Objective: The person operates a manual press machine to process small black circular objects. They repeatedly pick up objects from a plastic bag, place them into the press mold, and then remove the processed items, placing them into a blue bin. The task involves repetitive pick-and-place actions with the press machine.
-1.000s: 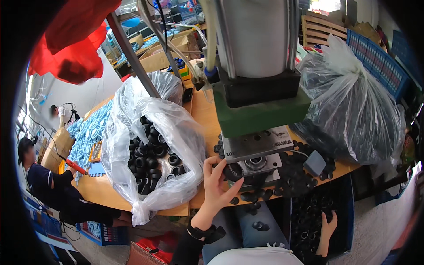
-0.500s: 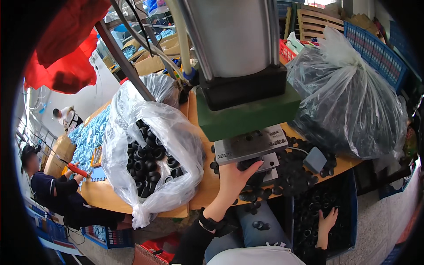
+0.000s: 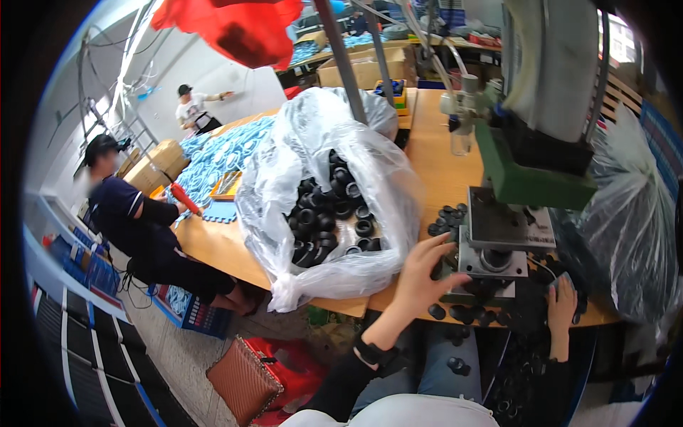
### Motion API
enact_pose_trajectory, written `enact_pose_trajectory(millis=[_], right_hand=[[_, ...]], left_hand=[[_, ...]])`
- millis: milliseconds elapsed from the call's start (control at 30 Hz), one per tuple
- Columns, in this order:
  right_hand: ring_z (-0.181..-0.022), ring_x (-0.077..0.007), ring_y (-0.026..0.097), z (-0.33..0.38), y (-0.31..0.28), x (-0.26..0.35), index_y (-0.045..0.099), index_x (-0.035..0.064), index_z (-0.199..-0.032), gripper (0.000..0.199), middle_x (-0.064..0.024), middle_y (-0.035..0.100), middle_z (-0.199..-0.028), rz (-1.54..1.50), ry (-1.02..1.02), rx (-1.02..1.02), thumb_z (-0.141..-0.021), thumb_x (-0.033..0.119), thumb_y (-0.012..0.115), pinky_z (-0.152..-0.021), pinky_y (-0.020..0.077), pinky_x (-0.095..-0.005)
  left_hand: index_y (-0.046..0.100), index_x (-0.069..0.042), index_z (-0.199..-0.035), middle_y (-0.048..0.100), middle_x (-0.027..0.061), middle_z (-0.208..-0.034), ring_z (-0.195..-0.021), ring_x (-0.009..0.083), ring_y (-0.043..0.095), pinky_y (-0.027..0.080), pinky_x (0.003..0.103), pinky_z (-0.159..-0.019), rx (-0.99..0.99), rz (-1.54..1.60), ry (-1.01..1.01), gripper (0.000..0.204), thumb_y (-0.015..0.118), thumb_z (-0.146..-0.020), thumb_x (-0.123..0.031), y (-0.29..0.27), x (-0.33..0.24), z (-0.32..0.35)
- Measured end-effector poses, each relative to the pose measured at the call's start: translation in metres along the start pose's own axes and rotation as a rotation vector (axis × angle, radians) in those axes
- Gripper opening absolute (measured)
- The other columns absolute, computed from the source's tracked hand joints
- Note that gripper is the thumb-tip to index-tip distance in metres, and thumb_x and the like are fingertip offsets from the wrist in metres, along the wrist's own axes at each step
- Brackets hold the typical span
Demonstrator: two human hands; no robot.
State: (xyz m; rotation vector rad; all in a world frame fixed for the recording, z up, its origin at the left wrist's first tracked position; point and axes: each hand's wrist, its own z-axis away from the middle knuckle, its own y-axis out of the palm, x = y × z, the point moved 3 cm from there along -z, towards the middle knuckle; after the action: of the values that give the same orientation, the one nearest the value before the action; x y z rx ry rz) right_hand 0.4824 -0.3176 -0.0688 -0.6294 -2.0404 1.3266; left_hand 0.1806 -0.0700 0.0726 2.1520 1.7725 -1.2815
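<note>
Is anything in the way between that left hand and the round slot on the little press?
Nothing visible blocks it. The left hand rests at the left edge of the grey press base, beside the round nest, with only loose black parts scattered below.

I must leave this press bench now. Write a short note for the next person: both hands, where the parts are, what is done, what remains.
Left hand: open, fingers spread, on the loose black rings at the left of the press base.
Right hand: resting on black parts at the table edge, right of the press; its grip cannot be seen.
Parts: clear bag of black rings lies open on the wooden table; another filled bag at right.
Done: cannot tell which rings are already pressed.
Left: many rings are in the open bag.
</note>
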Motion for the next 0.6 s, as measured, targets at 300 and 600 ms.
enact_pose_trajectory(millis=[300, 600], right_hand=[[-0.118, -0.0325, 0.047, 0.019, -0.069, 0.104, 0.05, -0.0011, -0.125, 0.045, -0.0186, 0.05, -0.126, -0.536, -0.137, -0.233, -0.084, 0.012, 0.063, -0.101, 0.0345, -0.0385], [-0.085, -0.0176, 0.058, -0.023, -0.06, 0.223, 0.055, -0.0006, -0.103, 0.039, -0.0096, 0.059, -0.098, -1.322, -0.017, -0.126, -0.073, 0.012, 0.076, -0.073, 0.0446, -0.0291]], left_hand=[[0.056, 0.0, -0.111, 0.059, 0.0193, -0.107, -0.096, 0.0352, 0.059, 0.048, 0.041, -0.085, 0.051, -0.685, -0.4, 0.053, 0.077, -0.068, -0.022, -0.098, 0.194, 0.0], [0.058, 0.004, -0.099, 0.06, 0.0207, -0.1, -0.09, 0.0374, 0.059, 0.048, 0.04, -0.081, -0.226, -0.447, -0.337, 0.053, 0.083, -0.056, -0.013, -0.081, 0.189, -0.01]])
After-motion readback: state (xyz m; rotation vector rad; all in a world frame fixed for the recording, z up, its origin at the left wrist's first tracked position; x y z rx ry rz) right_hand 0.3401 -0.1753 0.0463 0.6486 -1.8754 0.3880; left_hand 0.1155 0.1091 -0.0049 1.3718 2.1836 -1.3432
